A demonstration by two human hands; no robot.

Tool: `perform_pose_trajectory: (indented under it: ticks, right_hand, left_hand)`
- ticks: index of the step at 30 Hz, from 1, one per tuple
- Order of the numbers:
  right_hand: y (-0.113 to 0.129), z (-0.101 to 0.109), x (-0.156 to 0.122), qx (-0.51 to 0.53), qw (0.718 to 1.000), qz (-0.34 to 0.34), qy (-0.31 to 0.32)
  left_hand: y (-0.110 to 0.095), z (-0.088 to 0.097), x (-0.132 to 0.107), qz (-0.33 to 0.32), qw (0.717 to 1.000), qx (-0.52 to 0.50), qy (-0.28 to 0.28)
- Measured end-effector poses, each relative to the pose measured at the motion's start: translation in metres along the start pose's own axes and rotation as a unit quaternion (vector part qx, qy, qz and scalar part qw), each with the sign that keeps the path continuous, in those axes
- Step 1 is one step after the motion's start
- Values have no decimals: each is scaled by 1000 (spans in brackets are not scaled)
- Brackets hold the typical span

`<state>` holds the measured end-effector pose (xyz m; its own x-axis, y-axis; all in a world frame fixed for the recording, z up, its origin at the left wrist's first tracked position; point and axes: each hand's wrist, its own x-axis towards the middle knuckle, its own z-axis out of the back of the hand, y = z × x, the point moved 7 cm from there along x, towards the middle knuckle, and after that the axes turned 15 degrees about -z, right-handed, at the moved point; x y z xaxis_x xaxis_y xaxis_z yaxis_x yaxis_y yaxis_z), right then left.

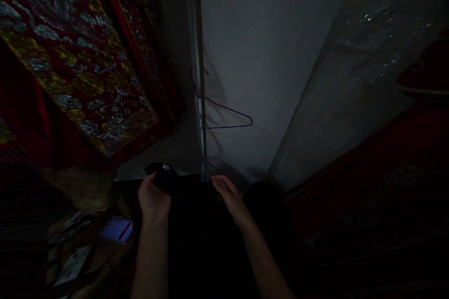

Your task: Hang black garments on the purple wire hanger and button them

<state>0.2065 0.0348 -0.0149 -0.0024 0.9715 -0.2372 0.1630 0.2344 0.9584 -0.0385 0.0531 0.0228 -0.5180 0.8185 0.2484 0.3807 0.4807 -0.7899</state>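
The scene is very dark. My left hand (153, 200), low and left of centre, is closed around black cloth (164, 178) that carries a small pale mark. The cloth's lower part merges into the dark area between my arms. Across from it, my right hand (229, 195) has its fingers loosely stretched toward the left, slightly apart. I see nothing clearly gripped in it, though blackness hides its underside. Above both hands, a thin dark purple hanger (228, 127) hangs by a pale upright strip (198, 56), touched by neither hand.
Red cloth with gold and silver embroidery (87, 70) hangs at upper left. Sheer, glittering fabric (336, 65) and red fabric (354, 163) are on the right. Behind the hanger is a pale wall (266, 32). A lit phone-like screen (121, 230) and a pale flat object (73, 264) lie lower left.
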Motion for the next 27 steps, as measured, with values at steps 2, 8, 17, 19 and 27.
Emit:
perform_pose_trajectory:
  ticks: [2,8,17,19,27]
  right_hand:
    - [7,-27,-12,-29,994,-8,103]
    - [69,-64,-43,-120,950,133,257]
    - [108,-49,-21,-309,885,45,347]
    - [129,-42,-23,-372,851,68,366]
    - [228,11,31,-264,902,342,0]
  left_hand:
    - [-3,-15,-26,-6,1000,28,-12]
    - [-40,-84,-71,-153,941,186,237]
    - [-20,-86,-54,-196,895,159,367]
    - [8,-85,-57,-93,868,176,454]
    - [27,-67,-47,-33,772,287,566]
